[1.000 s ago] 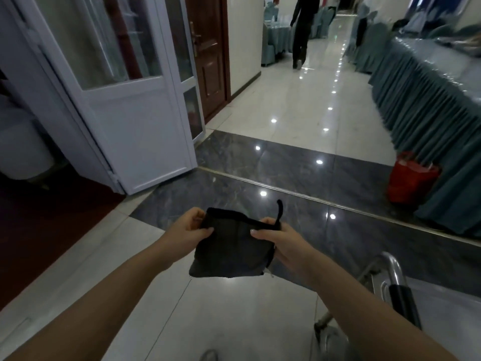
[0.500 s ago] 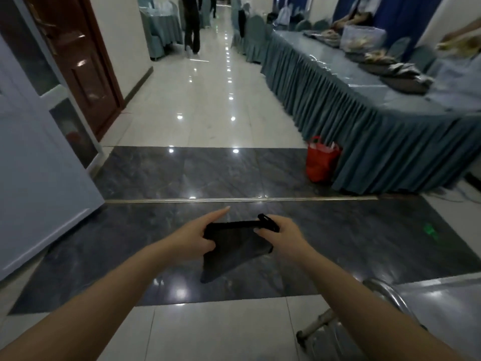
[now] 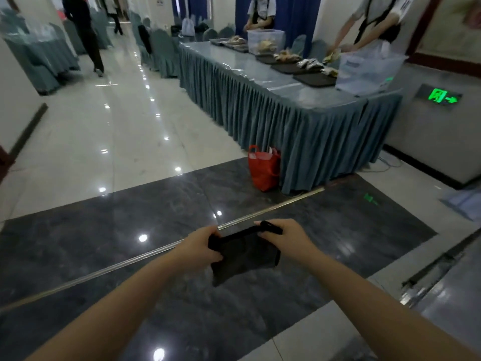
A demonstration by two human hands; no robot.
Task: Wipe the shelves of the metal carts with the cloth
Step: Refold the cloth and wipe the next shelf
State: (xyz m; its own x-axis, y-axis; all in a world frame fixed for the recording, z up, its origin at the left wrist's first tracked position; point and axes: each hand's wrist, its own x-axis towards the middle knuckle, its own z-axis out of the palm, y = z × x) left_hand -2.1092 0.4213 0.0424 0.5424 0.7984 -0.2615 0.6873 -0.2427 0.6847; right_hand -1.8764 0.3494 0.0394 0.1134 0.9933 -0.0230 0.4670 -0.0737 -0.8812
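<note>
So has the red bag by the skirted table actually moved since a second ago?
No. The red bag sits against the corner of the grey-blue skirted table as before; only the head camera turned right.

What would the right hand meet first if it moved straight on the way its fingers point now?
The right hand points left across the cloth, so it would likely meet the left hand, which grips the cloth's other end. Only the cloth spans the space between them, though depth is unclear.

Glossy tiled floor [image 3: 125,131], long skirted table [image 3: 273,105], red bag [image 3: 263,170].
</note>
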